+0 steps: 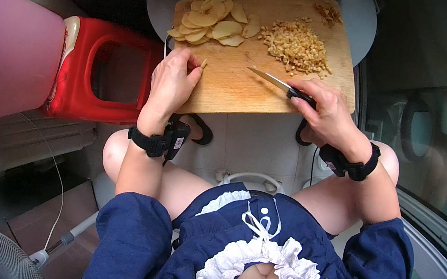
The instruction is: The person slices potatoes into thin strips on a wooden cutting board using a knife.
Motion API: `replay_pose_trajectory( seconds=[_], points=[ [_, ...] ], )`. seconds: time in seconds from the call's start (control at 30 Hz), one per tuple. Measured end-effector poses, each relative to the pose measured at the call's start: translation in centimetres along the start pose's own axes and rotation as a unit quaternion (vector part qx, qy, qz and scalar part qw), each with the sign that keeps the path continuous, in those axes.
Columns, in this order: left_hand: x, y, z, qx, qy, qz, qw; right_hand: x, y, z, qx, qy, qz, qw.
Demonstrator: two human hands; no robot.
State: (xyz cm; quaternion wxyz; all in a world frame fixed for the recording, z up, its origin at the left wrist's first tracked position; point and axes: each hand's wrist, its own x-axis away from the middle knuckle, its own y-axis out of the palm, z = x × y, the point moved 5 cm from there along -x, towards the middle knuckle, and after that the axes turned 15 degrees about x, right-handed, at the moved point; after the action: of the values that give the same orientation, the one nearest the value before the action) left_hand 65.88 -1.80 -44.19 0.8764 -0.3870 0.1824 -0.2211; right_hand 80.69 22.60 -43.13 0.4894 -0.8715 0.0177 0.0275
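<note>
My left hand [175, 76] is at the left edge of the wooden cutting board [230, 93], pinching a small pale piece [204, 63] between thumb and fingers. In my right hand [323, 109], over the board's right part, is the black handle of a small knife [273, 80], its blade pointing left. Thin slices that look like potato [203, 18] lie overlapping at the board's far left. A heap of finely diced pale bits [300, 47] sits at the far right, beyond the knife. Some brownish scraps [329, 14] lie in the far right corner.
The board rests on a round grey stool or table top [369, 22]. Left of it stand a red plastic stool [115, 112] and a pink container [14, 60]. A white fan [11, 257] with a cord is at lower left. Glass panels [439, 172] run along the right.
</note>
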Motion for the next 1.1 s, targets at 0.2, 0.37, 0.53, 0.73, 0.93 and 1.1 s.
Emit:
replay_pose_trajectory(
  seconds=[0.2, 0.37, 0.53, 0.73, 0.93, 1.1],
  points=[
    [-0.2, -0.4, -0.5, 0.026, -0.059, 0.014, 0.998, -0.2, 0.5, -0.2, 0.005, -0.007, 0.005, 1.0],
    [-0.2, -0.4, -0.2, 0.011, -0.015, 0.021, 1.0, -0.3, 0.7, -0.5, 0.009, -0.002, -0.008, 1.0],
    [-0.4, -0.8, -0.6, 0.067, -0.068, 0.029, 0.995, -0.3, 0.5, -0.8, 0.035, -0.01, -0.007, 0.999],
    [-0.4, -0.8, -0.5, 0.082, -0.056, 0.035, 0.994, -0.2, 0.5, -1.0, 0.044, -0.015, -0.007, 0.999],
    [-0.4, -0.8, 0.1, 0.066, -0.058, 0.043, 0.995, 0.0, 0.7, -0.8, 0.053, -0.025, 0.011, 0.998],
    [-0.4, -1.4, -0.5, 0.06, -0.083, 0.06, 0.993, -0.3, 0.8, -0.9, 0.051, -0.032, 0.014, 0.998]
  ],
)
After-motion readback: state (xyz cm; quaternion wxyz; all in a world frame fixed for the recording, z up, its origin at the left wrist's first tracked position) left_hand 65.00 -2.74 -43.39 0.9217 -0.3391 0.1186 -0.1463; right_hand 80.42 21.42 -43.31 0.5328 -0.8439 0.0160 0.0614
